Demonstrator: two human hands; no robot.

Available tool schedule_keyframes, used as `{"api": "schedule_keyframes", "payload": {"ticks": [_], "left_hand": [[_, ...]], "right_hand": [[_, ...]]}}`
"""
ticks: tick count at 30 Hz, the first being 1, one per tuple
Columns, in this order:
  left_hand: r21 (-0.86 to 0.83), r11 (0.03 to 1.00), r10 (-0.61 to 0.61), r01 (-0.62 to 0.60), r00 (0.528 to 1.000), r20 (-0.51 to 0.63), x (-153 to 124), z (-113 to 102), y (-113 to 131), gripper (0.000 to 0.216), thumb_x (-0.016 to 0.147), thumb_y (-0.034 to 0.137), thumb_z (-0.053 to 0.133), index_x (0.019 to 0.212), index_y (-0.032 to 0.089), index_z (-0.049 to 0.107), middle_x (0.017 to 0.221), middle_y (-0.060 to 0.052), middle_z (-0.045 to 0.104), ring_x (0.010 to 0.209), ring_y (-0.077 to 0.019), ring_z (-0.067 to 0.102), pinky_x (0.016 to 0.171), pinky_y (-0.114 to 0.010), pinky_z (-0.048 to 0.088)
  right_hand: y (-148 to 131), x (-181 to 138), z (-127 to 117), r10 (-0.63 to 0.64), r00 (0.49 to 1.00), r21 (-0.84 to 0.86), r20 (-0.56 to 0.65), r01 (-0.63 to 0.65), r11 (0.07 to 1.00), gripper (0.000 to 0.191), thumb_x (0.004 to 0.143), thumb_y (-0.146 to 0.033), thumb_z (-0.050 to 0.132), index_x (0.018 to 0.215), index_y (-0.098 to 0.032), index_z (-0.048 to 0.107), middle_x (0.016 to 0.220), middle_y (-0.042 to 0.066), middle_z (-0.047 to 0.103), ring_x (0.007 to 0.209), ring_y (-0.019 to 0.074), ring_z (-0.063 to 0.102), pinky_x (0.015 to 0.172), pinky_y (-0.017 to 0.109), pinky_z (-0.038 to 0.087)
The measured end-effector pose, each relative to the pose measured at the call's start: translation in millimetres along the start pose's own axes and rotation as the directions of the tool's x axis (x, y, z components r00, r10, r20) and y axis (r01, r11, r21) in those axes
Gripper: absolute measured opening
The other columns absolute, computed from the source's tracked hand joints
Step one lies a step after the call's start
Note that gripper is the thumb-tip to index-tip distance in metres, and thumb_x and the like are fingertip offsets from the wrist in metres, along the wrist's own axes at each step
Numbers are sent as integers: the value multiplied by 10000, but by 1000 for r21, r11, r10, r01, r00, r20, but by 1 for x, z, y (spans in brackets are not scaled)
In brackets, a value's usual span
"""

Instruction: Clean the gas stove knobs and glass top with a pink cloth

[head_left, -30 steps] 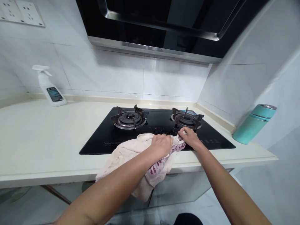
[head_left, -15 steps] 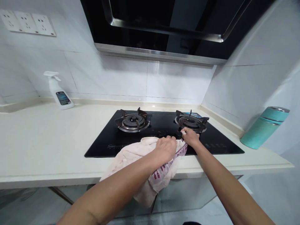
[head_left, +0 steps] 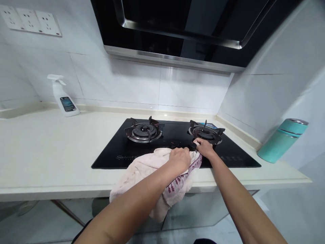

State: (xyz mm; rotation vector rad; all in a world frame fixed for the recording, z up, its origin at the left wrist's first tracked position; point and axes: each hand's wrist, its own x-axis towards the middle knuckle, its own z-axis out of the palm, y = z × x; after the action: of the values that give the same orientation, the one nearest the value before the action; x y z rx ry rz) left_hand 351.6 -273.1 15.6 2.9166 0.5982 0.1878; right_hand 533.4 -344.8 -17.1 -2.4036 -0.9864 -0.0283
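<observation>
A pale pink towel (head_left: pixel 147 166) with a purple-patterned band drapes over the front edge of the black gas stove (head_left: pixel 111 154). My left hand (head_left: pixel 179 158) is closed on its upper part, near the stove's middle. My right hand (head_left: pixel 203 148) pinches the towel's far corner beside a black control knob (head_left: pixel 192 146), just in front of the right burner (head_left: pixel 206 132). A second knob (head_left: pixel 174 145) shows behind the towel. Part of the cloth is hidden under my left forearm.
The left burner (head_left: pixel 144 132) has a raised pan support. A white spray bottle (head_left: pixel 66 101) stands on the counter (head_left: pixel 50 145) at left. At right a teal flask (head_left: pixel 281 142) stands near the wall. A black range hood (head_left: pixel 162 20) hangs above.
The view has shifted slightly. My right hand and the towel corner have moved a little to the left; both hands keep their hold on the towel.
</observation>
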Motion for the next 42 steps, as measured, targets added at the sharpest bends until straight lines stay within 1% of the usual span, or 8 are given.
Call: {"api": "schedule_keyframes", "payload": {"ticks": [5,9,13,21,25,30,36,42], "left_hand": [[34,999,25,-23,999,-35,-18,2,-11,267,939,207,454,1088,170,673,934,-156,767,969,-313,743,824,-400,536],[101,994,34,-30,999,-39,-27,1,-19,252,949,209,450,1094,170,652,895,-147,760,928,-315,745,770,-390,537],[154,987,52,-49,998,-18,-26,-3,-15,262,982,186,399,1110,156,625,878,-159,752,914,-322,746,752,-395,537],[171,974,157,-149,987,-33,-5,6,8,277,918,122,490,1182,140,573,933,-144,749,936,-285,738,780,-352,527],[169,978,127,-123,992,-17,-6,5,10,233,925,121,494,1136,118,590,916,-149,742,938,-285,736,790,-359,529],[185,974,138,-134,990,-9,-30,-2,-4,235,938,93,435,1103,127,598,880,-134,722,893,-315,733,747,-399,536],[170,973,175,-155,978,-110,-44,4,-13,263,1028,227,358,1107,165,600,1141,-136,619,889,-276,699,737,-407,554],[54,985,165,-164,986,-6,-35,4,-6,242,978,222,445,1161,153,587,1119,-127,609,933,-270,681,778,-385,556]], "right_hand": [[9,-10,-10,-84,995,54,52,82,995,147,816,-307,575,842,-221,692,782,-31,711,818,192,639,806,299,417],[14,-15,-13,-139,987,82,80,133,988,144,794,-315,592,819,-215,693,816,-16,721,803,187,625,752,277,417],[11,-7,-7,-76,996,55,56,73,996,133,835,-300,582,811,-222,688,831,1,725,853,202,632,782,303,385],[-4,18,4,72,996,-23,-50,-73,997,156,895,-367,605,819,-239,654,914,36,726,964,255,635,855,369,364],[-5,15,2,12,999,3,-40,-12,1000,142,901,-356,590,873,-245,675,949,21,736,972,232,632,863,354,352],[5,6,-5,-105,993,96,55,99,990,134,825,-329,608,794,-215,672,773,-40,684,803,165,608,786,292,345],[15,10,-4,-165,982,209,97,142,968,206,791,-397,609,770,-200,668,712,-33,652,729,160,568,723,277,355],[2,24,3,-219,967,283,133,174,943,275,759,-473,647,742,-201,686,732,-8,682,791,189,594,783,314,374]]}}
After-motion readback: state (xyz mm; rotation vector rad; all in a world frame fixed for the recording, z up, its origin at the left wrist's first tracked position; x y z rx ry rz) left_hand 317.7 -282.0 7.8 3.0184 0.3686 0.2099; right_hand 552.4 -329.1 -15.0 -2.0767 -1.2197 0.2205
